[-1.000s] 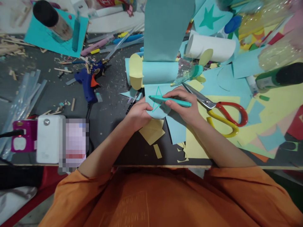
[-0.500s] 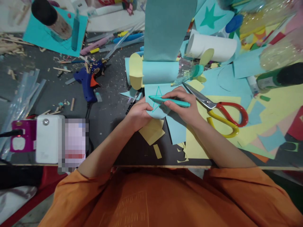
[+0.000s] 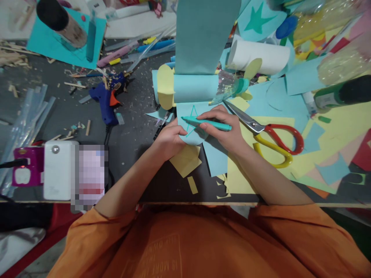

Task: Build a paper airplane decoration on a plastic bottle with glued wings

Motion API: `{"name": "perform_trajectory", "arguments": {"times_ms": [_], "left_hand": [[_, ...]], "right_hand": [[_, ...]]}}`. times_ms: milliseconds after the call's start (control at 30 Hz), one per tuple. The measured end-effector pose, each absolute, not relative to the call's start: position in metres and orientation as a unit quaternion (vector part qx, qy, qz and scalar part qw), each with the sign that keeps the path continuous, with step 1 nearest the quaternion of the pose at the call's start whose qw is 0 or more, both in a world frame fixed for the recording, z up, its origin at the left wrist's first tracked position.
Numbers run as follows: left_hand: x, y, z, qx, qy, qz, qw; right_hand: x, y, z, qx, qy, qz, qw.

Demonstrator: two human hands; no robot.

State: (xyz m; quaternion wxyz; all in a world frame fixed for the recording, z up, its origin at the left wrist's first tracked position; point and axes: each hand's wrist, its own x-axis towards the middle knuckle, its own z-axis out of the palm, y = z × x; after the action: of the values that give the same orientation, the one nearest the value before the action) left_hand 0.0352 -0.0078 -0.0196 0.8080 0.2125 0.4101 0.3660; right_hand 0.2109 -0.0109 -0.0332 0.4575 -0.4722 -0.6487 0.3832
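Observation:
My right hand (image 3: pixel 224 127) is closed round a teal marker (image 3: pixel 216 124). The marker's tip touches the left point of a green star outline (image 3: pixel 193 112) on a light blue paper wing (image 3: pixel 185 129) with a rounded end. With fingers and thumb, my left hand (image 3: pixel 171 139) grips the left edge of that wing. The wing hangs off a plastic bottle (image 3: pixel 227 85) wrapped in blue paper (image 3: pixel 197 88), with yellow ovals (image 3: pixel 166 87) at its left end. A second blue wing (image 3: pixel 204 38) extends away from me on the far side.
Scissors (image 3: pixel 255 126) with red and yellow handles lie right of my right hand on yellow and blue paper. A blue glue gun (image 3: pixel 107 102) lies to the left. A white paper roll (image 3: pixel 259 57), a black-capped bottle (image 3: pixel 343 94) and a white power bank (image 3: pixel 60 170) lie around.
Almost nothing differs. The marker tip stays at the star's left point, and both hands keep their hold. The whole view has shifted very slightly.

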Motion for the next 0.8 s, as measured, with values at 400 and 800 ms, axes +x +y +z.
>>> {"name": "perform_trajectory", "arguments": {"times_ms": [400,800], "left_hand": [[0.033,-0.008,-0.025,0.226,0.416,0.374,0.798],[0.033,-0.007,-0.028,0.215,0.407,0.376,0.804]], "right_hand": [[0.22,0.005,-0.046,-0.472,-0.484,0.447,0.586],[0.221,0.002,-0.048,-0.49,-0.535,0.438,0.531]]}}
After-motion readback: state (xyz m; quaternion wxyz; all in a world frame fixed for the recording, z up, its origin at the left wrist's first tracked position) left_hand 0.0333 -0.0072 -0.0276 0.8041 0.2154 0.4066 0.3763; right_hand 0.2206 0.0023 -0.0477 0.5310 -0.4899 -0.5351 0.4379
